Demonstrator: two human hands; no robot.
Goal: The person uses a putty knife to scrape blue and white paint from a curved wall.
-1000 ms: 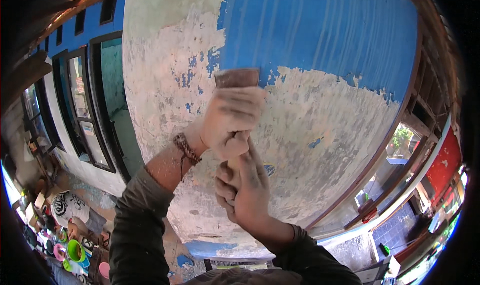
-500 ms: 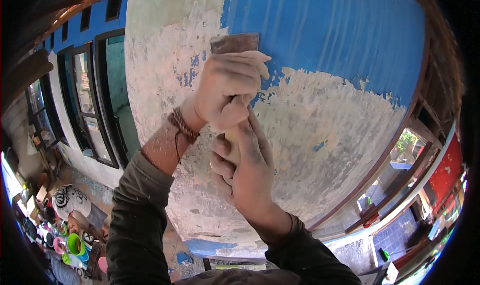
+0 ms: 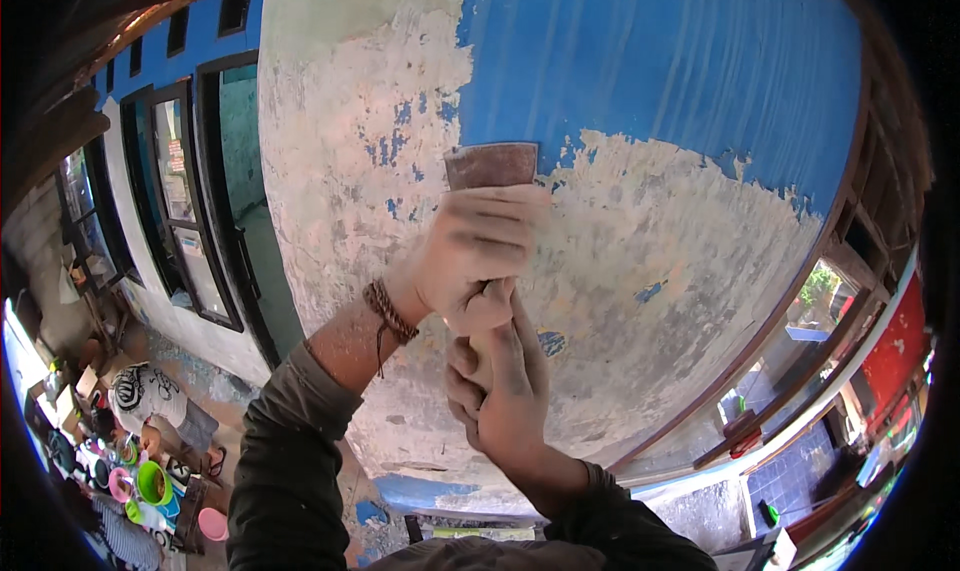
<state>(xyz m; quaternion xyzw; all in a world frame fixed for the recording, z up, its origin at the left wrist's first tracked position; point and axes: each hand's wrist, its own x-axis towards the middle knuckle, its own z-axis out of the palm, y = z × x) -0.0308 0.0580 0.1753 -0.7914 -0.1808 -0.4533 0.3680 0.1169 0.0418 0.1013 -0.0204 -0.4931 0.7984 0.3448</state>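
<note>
A metal scraper (image 3: 492,166) with a flat rusty-brown blade presses against a wall (image 3: 640,241), its edge at the border of the blue paint (image 3: 660,61) and the bare plaster below. My left hand (image 3: 470,256) wraps over the scraper just under the blade; a braided cord bracelet (image 3: 388,313) circles that wrist. My right hand (image 3: 500,391) grips the handle's lower end from beneath, touching the left hand. Most of the handle is hidden by both hands.
Dark-framed windows and a doorway (image 3: 215,201) line the wall to the left. A seated person (image 3: 150,401) and several coloured plastic bowls (image 3: 150,486) are on the ground at lower left. Window frames (image 3: 790,331) run along the right.
Both hands and the scraper have moved up the wall, bringing the blade's edge to the border of the blue paint.
</note>
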